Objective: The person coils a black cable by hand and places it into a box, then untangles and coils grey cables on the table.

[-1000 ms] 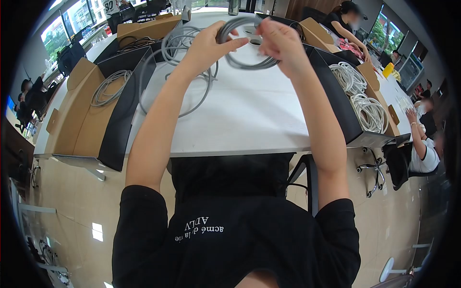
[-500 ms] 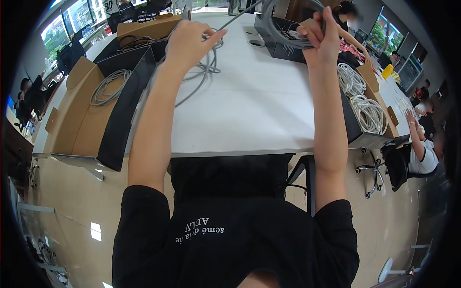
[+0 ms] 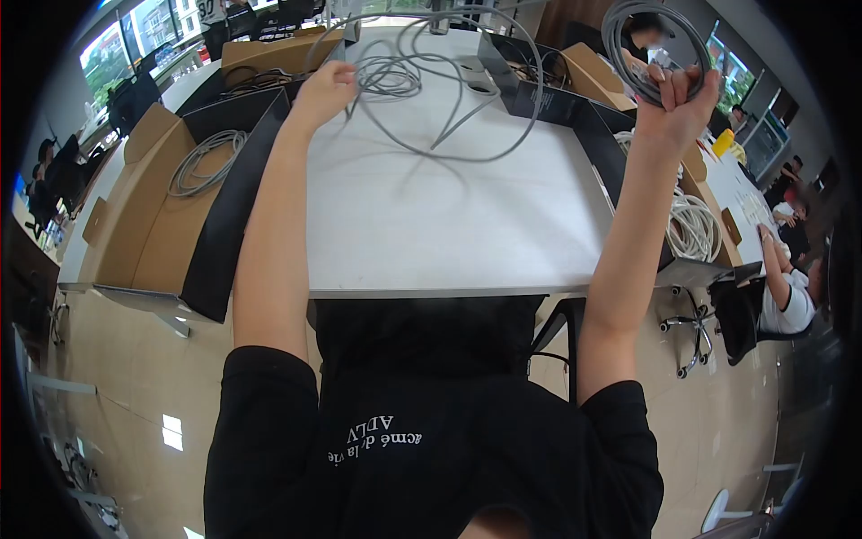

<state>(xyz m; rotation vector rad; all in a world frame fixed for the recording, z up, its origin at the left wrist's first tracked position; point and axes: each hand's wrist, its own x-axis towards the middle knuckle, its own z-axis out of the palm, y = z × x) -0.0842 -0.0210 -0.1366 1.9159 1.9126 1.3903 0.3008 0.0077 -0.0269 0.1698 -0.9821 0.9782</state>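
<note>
My right hand (image 3: 675, 106) is raised at the upper right, its fingers wrapped round the lower side of a neat coil of grey cable (image 3: 614, 56). The loose part of the cable hangs in wide loops (image 3: 489, 159) over the table and lies in a tangle (image 3: 392, 79) near the far side. At the left of that tangle is my left hand (image 3: 323, 97), fingers curled in a pinch with the cable passing at the fingertips. The exact grip there is small and partly hidden.
A white table (image 3: 449, 234) spans the middle. At left, an open box (image 3: 135, 234) holds one grey coil (image 3: 206, 163); a box behind has dark cables (image 3: 256, 79). At right, one box holds white cable coils (image 3: 693, 229), another dark cables (image 3: 543, 70). People sit beyond at right.
My right hand has moved right with the coil, which now shows as a full ring. My left hand has shifted slightly left and lower. The stretched cable between them has slackened into wide loops.
</note>
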